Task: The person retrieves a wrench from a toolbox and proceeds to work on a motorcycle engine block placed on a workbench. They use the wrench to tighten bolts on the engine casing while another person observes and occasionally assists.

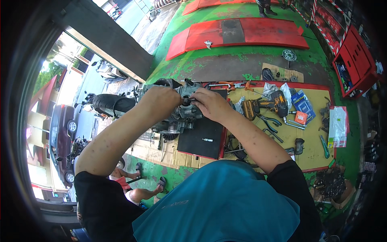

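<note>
Head view: the left hand and right hand nearly meet over a grey metal engine, beside a black mat. Both hands have curled fingers; what they grip, if anything, cannot be told. A yellow-and-black power drill lies to the right.

Engine left of drill
</note>
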The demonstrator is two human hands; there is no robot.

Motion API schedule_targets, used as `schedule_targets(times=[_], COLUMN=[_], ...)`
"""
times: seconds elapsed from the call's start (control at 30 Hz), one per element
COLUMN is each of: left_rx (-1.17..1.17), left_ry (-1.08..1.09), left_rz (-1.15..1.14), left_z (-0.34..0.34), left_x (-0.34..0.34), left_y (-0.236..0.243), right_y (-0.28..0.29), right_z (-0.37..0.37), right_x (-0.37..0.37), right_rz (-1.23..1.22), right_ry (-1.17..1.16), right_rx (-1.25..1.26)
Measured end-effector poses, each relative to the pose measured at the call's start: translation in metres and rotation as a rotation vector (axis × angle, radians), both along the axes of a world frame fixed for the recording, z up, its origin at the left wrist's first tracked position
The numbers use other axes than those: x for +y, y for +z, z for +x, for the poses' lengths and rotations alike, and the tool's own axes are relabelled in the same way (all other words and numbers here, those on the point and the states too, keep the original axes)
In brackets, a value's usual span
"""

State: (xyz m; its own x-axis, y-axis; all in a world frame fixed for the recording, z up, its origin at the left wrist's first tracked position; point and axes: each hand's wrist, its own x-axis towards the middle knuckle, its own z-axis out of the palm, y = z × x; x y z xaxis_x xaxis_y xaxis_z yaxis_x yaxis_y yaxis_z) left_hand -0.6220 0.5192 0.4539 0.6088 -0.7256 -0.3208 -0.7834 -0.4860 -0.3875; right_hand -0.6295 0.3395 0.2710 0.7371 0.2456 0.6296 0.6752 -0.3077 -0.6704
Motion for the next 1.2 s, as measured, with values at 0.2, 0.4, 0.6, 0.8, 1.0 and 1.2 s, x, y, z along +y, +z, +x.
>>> schedule_targets(times=[0.2, 0.4, 0.6, 0.8, 1.0, 1.2], left_rx=[0.042, -0.001, 0.017, 0.036, 0.013, -0.053], left_ry=[0.063, 0.028, 0.008, 0.083, 0.114, 0.102], left_rz=[0.087, 0.012, 0.009, -0.051, -0.044, -0.118], left_z=[0.002, -0.004, 0.002, -0.005, -0.014, -0.009], left_x=[-0.001, 0.004, 0.009, 0.013, 0.011, 0.015], left_y=[0.000, 0.001, -0.005, -0.001, 0.001, 0.014], right_y=[0.000, 0.001, 0.003, 0.007, 0.010, 0.010], right_z=[0.000, 0.002, 0.001, -0.011, -0.018, -0.015], right_x=[0.001, -0.001, -0.002, -0.006, -0.011, -0.006], right_rz=[-0.033, -0.054, -0.030, 0.058, 0.135, 0.231], right_ry=[-0.023, -0.001, -0.004, -0.001, -0.019, -0.042], right_rx=[-0.004, -0.036, -0.010, -0.034, 0.045, 0.272])
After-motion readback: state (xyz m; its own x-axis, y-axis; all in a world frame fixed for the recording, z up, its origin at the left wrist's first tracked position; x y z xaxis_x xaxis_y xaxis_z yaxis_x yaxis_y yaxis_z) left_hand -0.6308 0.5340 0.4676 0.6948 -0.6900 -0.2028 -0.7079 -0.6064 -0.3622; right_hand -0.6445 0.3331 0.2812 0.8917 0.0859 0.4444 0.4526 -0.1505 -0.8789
